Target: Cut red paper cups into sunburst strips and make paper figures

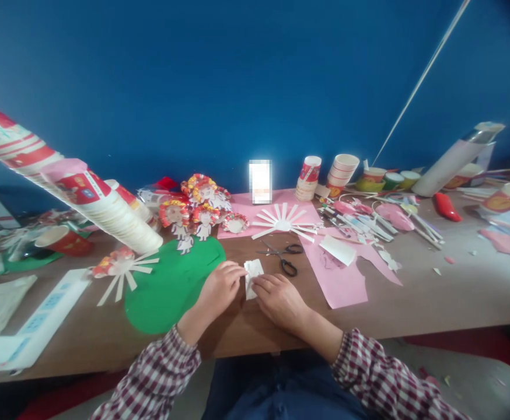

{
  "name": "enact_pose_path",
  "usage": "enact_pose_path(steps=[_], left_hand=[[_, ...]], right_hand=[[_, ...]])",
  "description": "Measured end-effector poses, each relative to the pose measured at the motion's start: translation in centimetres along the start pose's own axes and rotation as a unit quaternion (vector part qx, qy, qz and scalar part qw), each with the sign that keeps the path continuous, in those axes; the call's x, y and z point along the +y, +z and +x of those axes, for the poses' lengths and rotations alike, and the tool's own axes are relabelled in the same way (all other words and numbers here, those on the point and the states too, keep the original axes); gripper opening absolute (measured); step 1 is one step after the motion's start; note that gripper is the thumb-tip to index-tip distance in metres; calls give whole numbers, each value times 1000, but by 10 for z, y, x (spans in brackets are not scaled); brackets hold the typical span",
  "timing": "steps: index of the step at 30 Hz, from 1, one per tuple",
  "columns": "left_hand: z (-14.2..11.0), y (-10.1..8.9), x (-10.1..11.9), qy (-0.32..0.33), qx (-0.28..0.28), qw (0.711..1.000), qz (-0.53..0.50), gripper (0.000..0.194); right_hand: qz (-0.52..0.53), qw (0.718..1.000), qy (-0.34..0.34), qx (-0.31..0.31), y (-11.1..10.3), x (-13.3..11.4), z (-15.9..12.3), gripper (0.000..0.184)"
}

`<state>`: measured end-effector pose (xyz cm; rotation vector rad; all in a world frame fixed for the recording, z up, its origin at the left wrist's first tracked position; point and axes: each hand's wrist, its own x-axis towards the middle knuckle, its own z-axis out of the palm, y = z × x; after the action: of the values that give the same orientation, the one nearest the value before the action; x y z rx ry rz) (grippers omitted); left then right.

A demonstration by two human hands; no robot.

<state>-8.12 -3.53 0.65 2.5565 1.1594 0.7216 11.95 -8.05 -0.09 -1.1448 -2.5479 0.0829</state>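
Observation:
A small piece of white paper (254, 269) with faint markings lies near the table's front edge, between my hands. My left hand (222, 287) is closed, its thumb and fingertips pinching the paper's left edge. From the right, my right hand (281, 300) grips the same paper with curled fingers, hiding its lower right part. Just beyond lies a pair of scissors (286, 252) with black handles, its blades slightly apart. A white paper cup cut into a fan of strips (282, 224) rests behind the scissors.
A green felt-like sheet (171, 291) lies left, below several paper figures with red and yellow ruffles (205, 216). Pink paper (334, 286) spreads to the right. A long stack of paper cups (119, 216) leans at left; shorter cup stacks (342, 172) stand along the blue wall.

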Motion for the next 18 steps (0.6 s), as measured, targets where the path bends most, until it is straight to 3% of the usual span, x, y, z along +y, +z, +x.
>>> enact_pose_path(steps=[8,14,18], left_hand=[[0,0,-3,21,-11,999,34,39],[13,-4,2,50,-72,996,34,38],[15,-1,4,39,-81,994,59,29]], right_hand=[[2,1000,5,10,2,0,-1,24],[4,1000,3,2,4,1,-1,29],[5,1000,6,-7,2,1,-1,29]])
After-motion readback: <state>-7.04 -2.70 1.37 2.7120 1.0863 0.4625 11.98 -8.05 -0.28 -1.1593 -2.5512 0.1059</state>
